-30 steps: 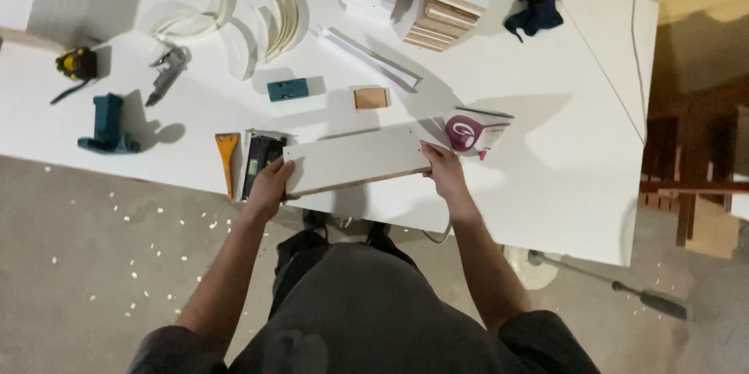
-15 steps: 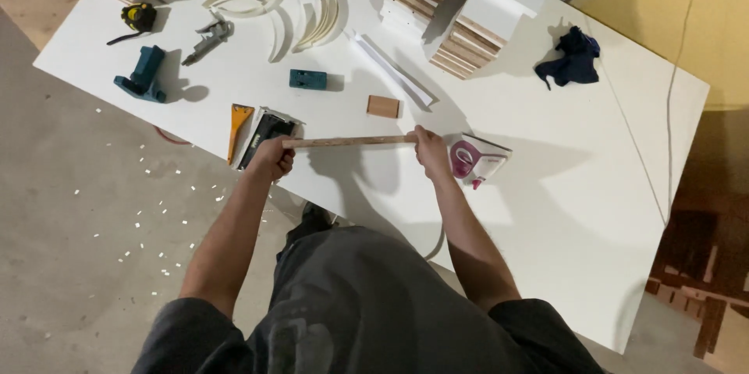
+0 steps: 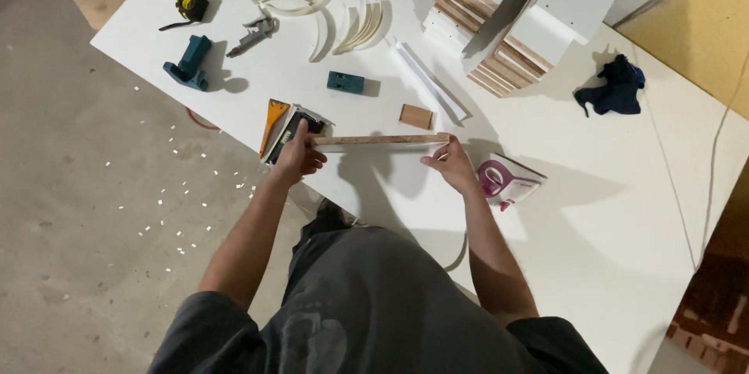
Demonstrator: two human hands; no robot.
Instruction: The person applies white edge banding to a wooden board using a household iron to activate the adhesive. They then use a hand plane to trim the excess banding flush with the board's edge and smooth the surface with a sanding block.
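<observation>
Edgewise, board (image 3: 381, 140) lengthwise left-right, left hand (image 3: 299, 159), right hand (image 3: 449, 166) gripping ends.

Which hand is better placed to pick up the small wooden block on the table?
Probably the right hand: it holds the board's end just below the small wooden block. The left hand grips the far end.

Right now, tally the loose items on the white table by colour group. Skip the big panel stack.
Teal: 2, clamp-like tool and small block
Wood-toned: 2, board held edge-up by left hand and right hand, namely the board, plus small block
Dark blue: 1, cloth
Yellow-black: 1, tape measure
Orange: 1, scraper
Total: 7
</observation>
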